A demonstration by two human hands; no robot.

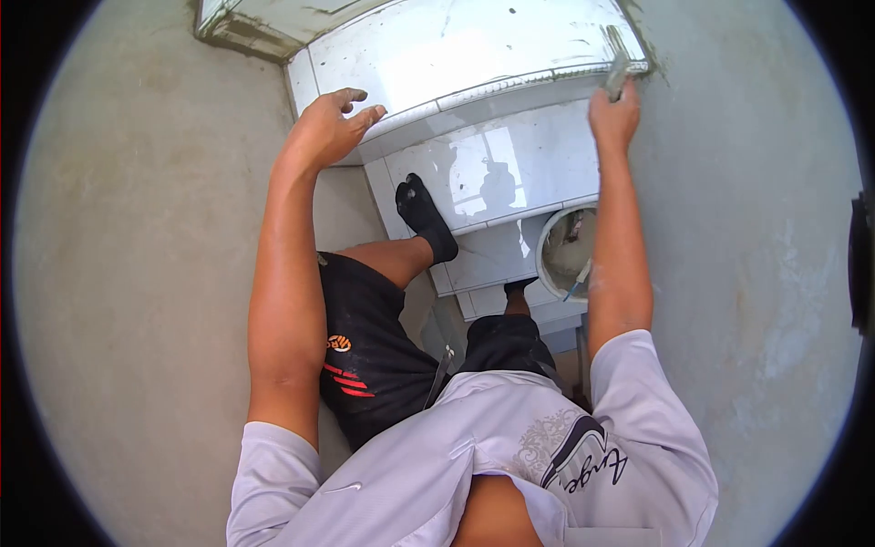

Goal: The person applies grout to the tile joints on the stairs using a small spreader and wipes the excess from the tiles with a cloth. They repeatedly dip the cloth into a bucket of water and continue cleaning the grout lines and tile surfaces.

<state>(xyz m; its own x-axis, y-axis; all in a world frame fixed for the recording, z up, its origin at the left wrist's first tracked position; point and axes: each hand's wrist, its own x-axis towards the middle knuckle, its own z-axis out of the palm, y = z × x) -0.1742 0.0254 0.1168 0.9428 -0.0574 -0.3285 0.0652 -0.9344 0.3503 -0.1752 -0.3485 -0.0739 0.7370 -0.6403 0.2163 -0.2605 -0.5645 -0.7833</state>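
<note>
My right hand (614, 118) is closed round a small flat tool (618, 75), blurred, perhaps a brush or scraper. The tool meets the right end of a white tiled step (510, 46), where grey smears mark the tile. On the left, my left hand (335, 126) holds nothing; its fingers are apart and curved, near the front edge of the same step. Below my right hand, partly behind my forearm, a round white bucket (545, 260) holds grey material and a tool with a blue part.
Lower tiled steps (497, 169) descend toward me, with my black-socked foot (424, 214) on one and the other foot lower down. Grey plastered walls (155, 228) rise on both sides. A tiled ledge with a rough edge (246, 36) is at the upper left.
</note>
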